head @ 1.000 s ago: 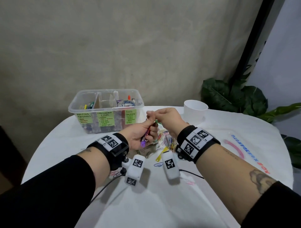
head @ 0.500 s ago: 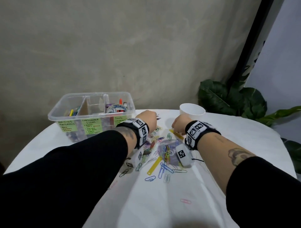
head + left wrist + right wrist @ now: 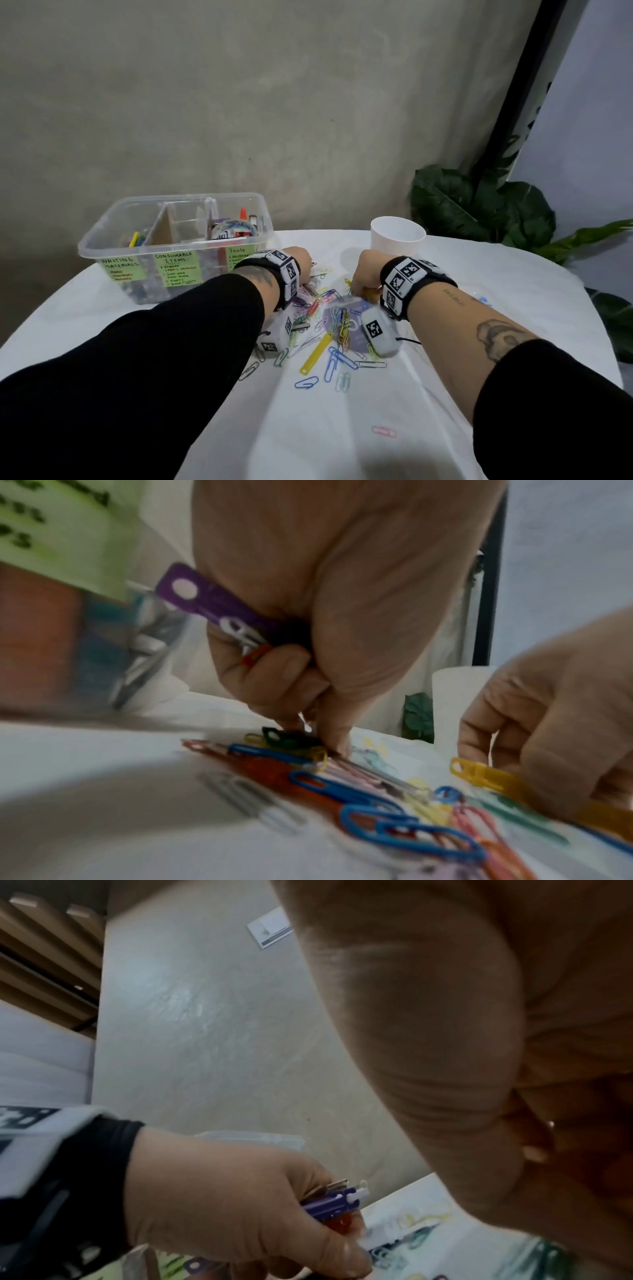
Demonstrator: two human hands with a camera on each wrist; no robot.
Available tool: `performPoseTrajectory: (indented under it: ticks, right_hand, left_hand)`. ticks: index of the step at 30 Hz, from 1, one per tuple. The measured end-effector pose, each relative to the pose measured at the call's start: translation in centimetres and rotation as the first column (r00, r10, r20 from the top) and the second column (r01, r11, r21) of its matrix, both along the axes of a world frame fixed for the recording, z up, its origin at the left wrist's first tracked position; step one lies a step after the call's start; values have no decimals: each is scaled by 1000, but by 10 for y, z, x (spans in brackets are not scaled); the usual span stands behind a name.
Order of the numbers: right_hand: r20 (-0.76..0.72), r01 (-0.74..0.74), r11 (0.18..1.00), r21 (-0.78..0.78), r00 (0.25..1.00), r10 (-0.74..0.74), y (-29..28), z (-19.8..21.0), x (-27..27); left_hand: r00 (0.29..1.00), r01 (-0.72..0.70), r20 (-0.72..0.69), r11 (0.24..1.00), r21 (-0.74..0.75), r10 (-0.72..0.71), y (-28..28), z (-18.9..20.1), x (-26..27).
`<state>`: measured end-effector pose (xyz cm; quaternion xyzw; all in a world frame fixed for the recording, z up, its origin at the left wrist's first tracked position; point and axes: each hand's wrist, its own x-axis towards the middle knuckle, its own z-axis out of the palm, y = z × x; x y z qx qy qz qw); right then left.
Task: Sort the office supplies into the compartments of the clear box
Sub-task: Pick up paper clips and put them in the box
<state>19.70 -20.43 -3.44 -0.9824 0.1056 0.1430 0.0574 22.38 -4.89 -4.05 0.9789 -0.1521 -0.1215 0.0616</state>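
- Left hand [image 3: 308, 610], fingers curled, grips a purple strip [image 3: 212, 601] and reaches into the paper clips [image 3: 337, 329].
- Right hand [image 3: 364, 274] grips a yellow strip [image 3: 486, 776], near the white cup [image 3: 397, 236].

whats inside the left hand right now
The left hand grips a purple plastic strip in its curled fingers, with a white clip and a red clip tucked beside it. Whatever else lies deeper in the fist is covered by the fingers.
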Motion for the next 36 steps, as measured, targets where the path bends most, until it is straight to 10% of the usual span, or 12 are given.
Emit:
performPoseTrajectory:
  ticks: [12, 22, 28, 36]
  right_hand:
    - [285, -170, 943, 287, 955, 86, 37, 10, 19]
    - [57, -242, 967, -79, 967, 247, 78, -1, 21]
    - [14, -206, 975, -83, 978, 208, 75, -4, 16]
    - [118, -191, 981, 37, 976, 185, 59, 2, 19]
  left_hand:
    - [993, -108, 13, 974, -202, 113, 26, 11, -29]
    - [946, -264, -309, 795, -547, 101, 65, 14, -48]
    - [997, -3, -80, 954, -300, -22, 70, 16, -60]
    - [984, 166, -45, 976, -144, -174, 61, 3, -66]
